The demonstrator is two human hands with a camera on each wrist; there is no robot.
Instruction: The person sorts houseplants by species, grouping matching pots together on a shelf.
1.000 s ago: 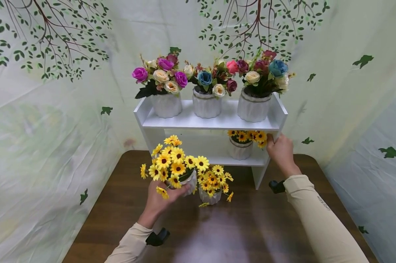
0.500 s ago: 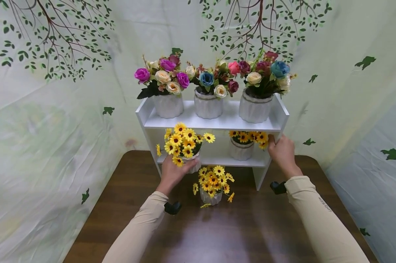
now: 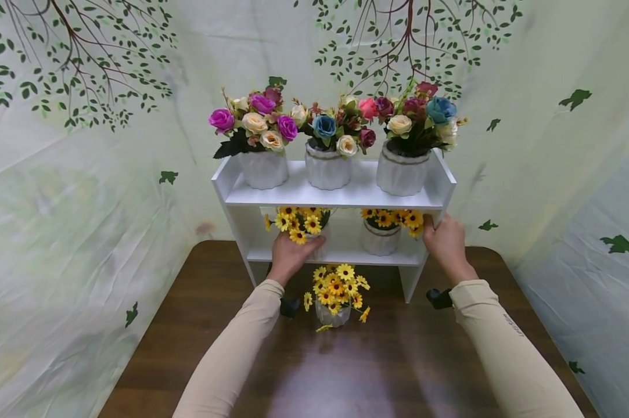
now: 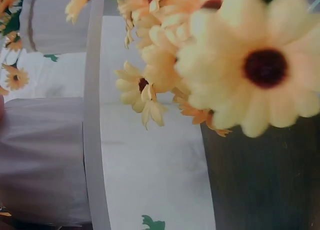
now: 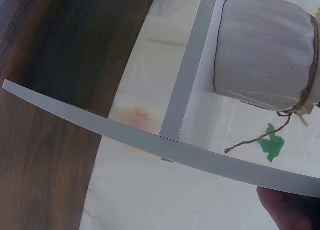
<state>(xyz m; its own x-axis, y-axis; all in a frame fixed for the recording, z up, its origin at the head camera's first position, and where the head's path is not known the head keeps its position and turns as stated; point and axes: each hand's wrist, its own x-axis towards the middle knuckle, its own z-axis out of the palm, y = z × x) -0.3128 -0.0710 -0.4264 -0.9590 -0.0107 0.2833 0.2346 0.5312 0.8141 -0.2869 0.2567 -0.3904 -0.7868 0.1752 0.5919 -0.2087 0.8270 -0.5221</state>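
My left hand (image 3: 291, 253) holds a white flowerpot (image 3: 318, 247) of yellow daisies (image 3: 304, 220) in the left part of the lower shelf level; its side fills the lower left of the left wrist view. Whether the pot's base touches the board is hidden. My right hand (image 3: 446, 241) grips the right side panel of the white shelf (image 3: 335, 201); in the right wrist view part of that hand (image 5: 292, 207) shows against the panel's edge. To the right on the lower level stands another white flowerpot (image 5: 265, 50) with twine round its rim.
A third pot of yellow daisies (image 3: 333, 312) stands on the brown table (image 3: 377, 360) in front of the shelf. Along the top level are the left rose pot (image 3: 265, 169), the middle rose pot (image 3: 328, 168) and the right rose pot (image 3: 402, 172).
My left hand has carried its daisy pot up and forward from above the table into the lower level of the shelf. The right hand has stayed on the side panel.
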